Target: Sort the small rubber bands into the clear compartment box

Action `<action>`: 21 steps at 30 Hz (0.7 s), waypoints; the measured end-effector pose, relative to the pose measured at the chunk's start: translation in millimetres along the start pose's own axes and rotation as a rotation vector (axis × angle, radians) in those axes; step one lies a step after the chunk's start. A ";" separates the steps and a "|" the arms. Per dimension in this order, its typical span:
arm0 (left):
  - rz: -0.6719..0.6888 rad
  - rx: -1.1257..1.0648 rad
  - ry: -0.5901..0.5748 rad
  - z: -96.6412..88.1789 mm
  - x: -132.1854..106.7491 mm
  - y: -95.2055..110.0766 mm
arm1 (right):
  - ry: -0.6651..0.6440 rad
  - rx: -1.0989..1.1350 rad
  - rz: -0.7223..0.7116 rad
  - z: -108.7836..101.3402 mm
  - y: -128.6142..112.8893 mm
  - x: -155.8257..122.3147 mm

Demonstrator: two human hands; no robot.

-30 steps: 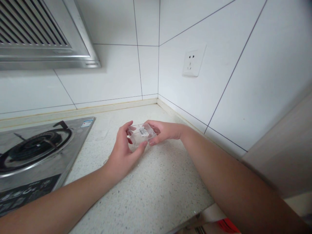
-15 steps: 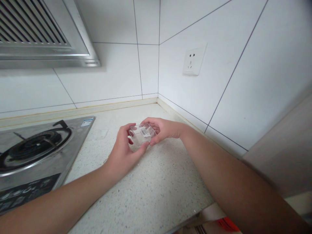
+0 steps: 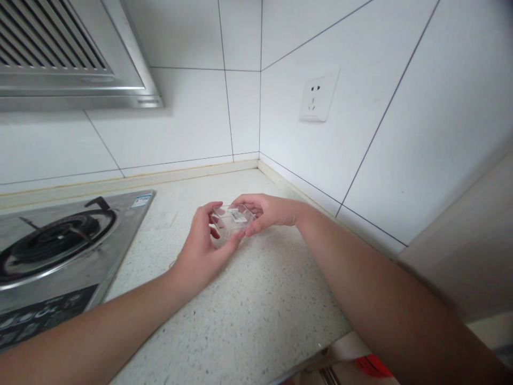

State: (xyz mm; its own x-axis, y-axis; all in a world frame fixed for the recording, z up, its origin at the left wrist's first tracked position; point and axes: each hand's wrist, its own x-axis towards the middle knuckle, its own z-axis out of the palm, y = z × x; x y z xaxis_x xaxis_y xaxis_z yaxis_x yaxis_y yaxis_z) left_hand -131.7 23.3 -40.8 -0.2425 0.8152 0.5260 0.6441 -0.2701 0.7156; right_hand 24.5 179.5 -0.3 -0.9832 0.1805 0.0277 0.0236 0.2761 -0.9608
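A small clear plastic box [image 3: 231, 222] with a barcode sticker on top is held just above the speckled countertop [image 3: 248, 315]. My left hand [image 3: 200, 248] grips its near left side, thumb along the front edge and fingers curled behind. My right hand [image 3: 269, 210] pinches its right end between thumb and fingers. Whether anything is inside the box I cannot make out.
A steel gas hob [image 3: 60, 251] with a black burner lies at the left. A range hood [image 3: 72, 53] hangs above it. White tiled walls meet in the corner behind, with a wall socket [image 3: 316, 97] on the right wall. The counter's front edge runs at the lower right.
Both hands have drawn the box slightly up and away and tilted it a little; the grip is unchanged.
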 end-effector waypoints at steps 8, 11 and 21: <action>-0.002 -0.038 -0.005 -0.1 0.1 -1.8 | -0.009 -0.016 0.021 -0.2 -0.4 -0.9; -0.004 -0.037 -0.013 -0.1 -0.7 -1.6 | -0.001 -0.018 0.028 0.8 -0.9 -1.1; -0.028 -0.061 -0.016 0.4 -0.1 1.2 | 0.002 0.006 0.046 1.7 -1.8 -0.4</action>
State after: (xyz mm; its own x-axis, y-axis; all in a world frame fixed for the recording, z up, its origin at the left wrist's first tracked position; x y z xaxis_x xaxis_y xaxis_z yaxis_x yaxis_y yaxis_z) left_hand -130.6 23.1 -40.2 -0.2480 0.8310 0.4979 0.5915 -0.2771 0.7572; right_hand 24.6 177.3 1.0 -0.9807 0.1947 -0.0164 0.0681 0.2619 -0.9627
